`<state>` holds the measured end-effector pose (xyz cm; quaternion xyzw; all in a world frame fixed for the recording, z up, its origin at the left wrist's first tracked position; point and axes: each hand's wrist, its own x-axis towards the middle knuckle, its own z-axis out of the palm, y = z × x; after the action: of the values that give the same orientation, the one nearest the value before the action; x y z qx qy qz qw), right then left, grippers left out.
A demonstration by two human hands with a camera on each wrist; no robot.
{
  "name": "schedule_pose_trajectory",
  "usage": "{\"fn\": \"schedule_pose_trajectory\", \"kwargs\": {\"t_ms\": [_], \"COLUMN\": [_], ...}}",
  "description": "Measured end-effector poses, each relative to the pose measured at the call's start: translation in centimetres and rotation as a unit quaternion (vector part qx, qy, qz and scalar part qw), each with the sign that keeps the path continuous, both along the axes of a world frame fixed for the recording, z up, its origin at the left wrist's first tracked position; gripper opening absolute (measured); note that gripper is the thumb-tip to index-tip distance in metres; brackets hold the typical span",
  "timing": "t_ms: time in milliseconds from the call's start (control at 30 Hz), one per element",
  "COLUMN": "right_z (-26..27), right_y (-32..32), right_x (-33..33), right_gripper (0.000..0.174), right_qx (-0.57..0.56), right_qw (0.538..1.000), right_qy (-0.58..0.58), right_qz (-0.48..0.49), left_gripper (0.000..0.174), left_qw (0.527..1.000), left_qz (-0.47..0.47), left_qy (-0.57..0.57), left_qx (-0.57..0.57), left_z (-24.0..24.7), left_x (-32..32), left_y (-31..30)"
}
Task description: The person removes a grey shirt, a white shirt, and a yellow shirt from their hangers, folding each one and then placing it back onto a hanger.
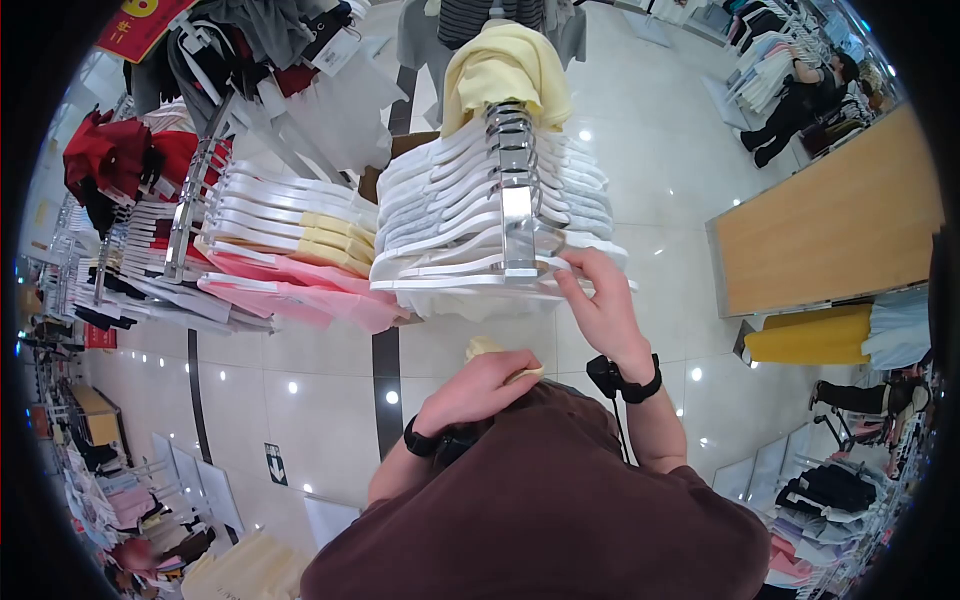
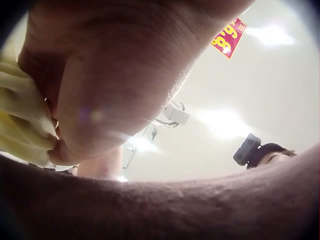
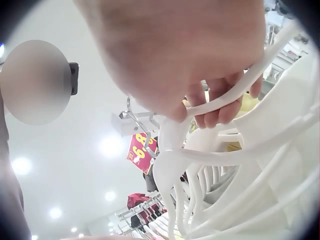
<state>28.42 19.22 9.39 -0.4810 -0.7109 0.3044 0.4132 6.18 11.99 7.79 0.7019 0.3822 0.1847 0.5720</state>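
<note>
My left hand (image 1: 478, 390) grips a pale yellow garment (image 2: 22, 112) close to my body; part of the cloth sticks out past the fingers. At the front of a chrome rail, my right hand (image 1: 605, 300) pinches a white hanger (image 3: 227, 100), its fingers curled over one arm of it. Behind that hanger hangs a row of white hangers (image 1: 455, 195) with white and light grey garments. A pale yellow garment (image 1: 505, 65) is draped at the far end of the same rail.
To the left, another rail (image 1: 190, 205) holds pink, yellow and white clothes, with red garments (image 1: 115, 155) beyond. A wooden panel (image 1: 830, 215) stands at the right, a mustard garment (image 1: 810, 338) below it. Another person (image 1: 800, 100) is by the far right racks.
</note>
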Motion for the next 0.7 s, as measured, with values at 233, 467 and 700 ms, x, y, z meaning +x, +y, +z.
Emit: {"fn": "schedule_pose_trajectory", "kwargs": {"t_ms": [233, 467, 700], "right_z": [3.0, -2.5, -1.8], "right_y": [-0.7, -4.0, -8.5], "right_x": [2.9, 12.9, 14.6], "right_gripper": [0.018, 0.015, 0.057], "right_qx": [-0.023, 0.022, 0.013], "right_qw": [0.992, 0.944, 0.823], "right_qy": [0.056, 0.034, 0.491], "right_qz": [-0.115, -0.327, -0.285], "left_gripper": [0.032, 0.029, 0.025], "left_qw": [0.998, 0.997, 0.983], "left_qz": [-0.017, 0.037, 0.051], "left_qy": [-0.039, -0.059, -0.066], "left_qx": [0.049, -0.031, -0.164], "left_z": [-0.9, 0.1, 0.0], "left_x": [0.0, 0.4, 2.4], "left_y": [0.7, -0.1, -0.4]}}
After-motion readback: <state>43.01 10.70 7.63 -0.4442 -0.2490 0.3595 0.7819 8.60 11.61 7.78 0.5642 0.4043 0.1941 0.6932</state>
